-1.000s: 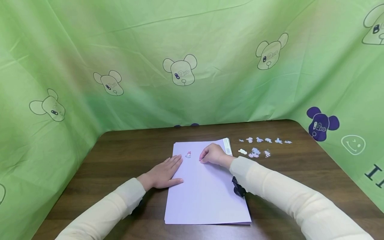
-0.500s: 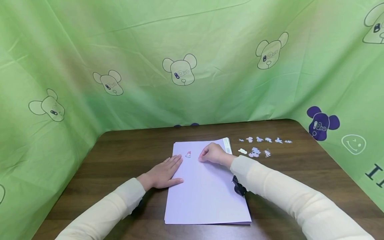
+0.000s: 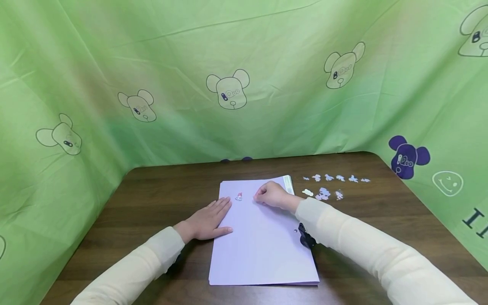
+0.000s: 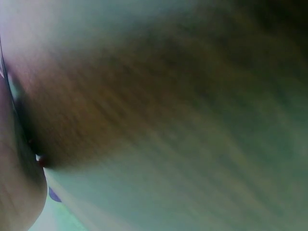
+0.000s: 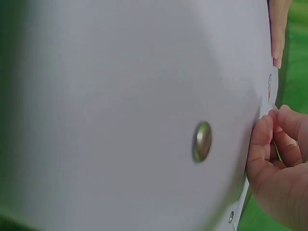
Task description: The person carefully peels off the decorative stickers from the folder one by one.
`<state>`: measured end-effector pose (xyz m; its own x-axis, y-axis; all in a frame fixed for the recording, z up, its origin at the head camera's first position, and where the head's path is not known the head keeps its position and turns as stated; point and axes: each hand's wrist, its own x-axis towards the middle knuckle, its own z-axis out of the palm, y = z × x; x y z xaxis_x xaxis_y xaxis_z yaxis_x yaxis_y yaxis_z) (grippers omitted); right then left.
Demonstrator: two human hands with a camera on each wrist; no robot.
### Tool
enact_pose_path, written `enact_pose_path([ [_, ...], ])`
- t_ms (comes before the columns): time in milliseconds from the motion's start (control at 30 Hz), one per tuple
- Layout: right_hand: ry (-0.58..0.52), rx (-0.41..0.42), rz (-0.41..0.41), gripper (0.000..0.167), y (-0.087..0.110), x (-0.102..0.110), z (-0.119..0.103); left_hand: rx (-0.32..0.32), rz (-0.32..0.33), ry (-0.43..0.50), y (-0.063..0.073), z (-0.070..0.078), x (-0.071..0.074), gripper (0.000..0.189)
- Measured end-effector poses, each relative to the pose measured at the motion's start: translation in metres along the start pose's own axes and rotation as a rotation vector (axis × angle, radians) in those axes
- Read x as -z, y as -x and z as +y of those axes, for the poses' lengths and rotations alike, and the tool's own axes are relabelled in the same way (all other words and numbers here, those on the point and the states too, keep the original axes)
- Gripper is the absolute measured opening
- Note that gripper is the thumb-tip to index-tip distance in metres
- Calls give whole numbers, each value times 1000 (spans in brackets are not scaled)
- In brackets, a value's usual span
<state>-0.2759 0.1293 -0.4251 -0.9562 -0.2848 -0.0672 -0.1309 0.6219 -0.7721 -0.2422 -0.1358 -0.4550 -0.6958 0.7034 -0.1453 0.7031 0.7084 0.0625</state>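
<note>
A flat white folder-like sheet (image 3: 263, 250) lies on the table, with a small pink-and-white sticker (image 3: 239, 196) near its upper left. My left hand (image 3: 207, 218) rests on its left edge, fingers straight and thumb out over the surface. Over the upper right part, my right hand (image 3: 275, 195) pinches a small pale, pinkish piece (image 5: 274, 107) between thumb and fingertips. Its kind is mostly hidden by the fingers. In the right wrist view, the right hand (image 5: 284, 159) is close to the sheet, and the sticker (image 5: 269, 85) lies beyond the fingertips. The left wrist view is dark and blurred.
Several small pale sticker-like cutouts (image 3: 340, 178) lie in rows on the wooden table (image 3: 160, 190), right of the sheet. A white cloud-shaped piece (image 3: 307, 192) is among them. Metal studs (image 5: 202, 141) show on the sheet. Green printed cloth (image 3: 183, 127) surrounds the table.
My right fingertips have shifted slightly toward the sheet's far edge, and the right wrist has moved a little to the right. My left hand has stayed in place.
</note>
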Motion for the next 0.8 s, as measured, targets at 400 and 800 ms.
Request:
enact_pose_path([
  [400,-163,7,-51,14,4,8,2,20,-19,-32,0,2,2,89],
  [800,-355,-54,-35,13,16,31,8,11,-12,-17,2,2,3,89],
])
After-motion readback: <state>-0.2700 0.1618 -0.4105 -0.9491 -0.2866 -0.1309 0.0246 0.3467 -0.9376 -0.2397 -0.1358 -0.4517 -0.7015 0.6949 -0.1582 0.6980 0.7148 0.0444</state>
